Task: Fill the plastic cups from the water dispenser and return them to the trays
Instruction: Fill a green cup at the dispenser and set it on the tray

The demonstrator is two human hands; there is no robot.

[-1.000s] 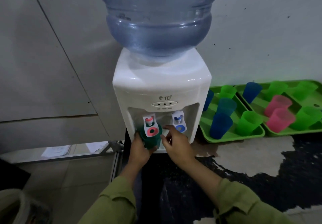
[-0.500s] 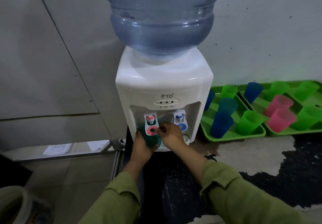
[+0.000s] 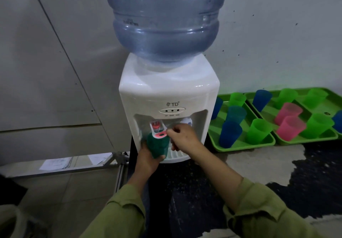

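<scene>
Now the right hand [image 3: 183, 137] is on the red lever [image 3: 162, 135]
Its grip pinches it, newly tipped outward; just below, the left hand [image 3: 148, 161] clasps the green cup [image 3: 158, 145] in its grip; filling probably starts.

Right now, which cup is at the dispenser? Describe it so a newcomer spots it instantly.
Find the white water dispenser under the big blue bottle. In its tap recess, the left hand grips a cup beneath the red tap. It is dark green and the only cup off the green trays.
</scene>
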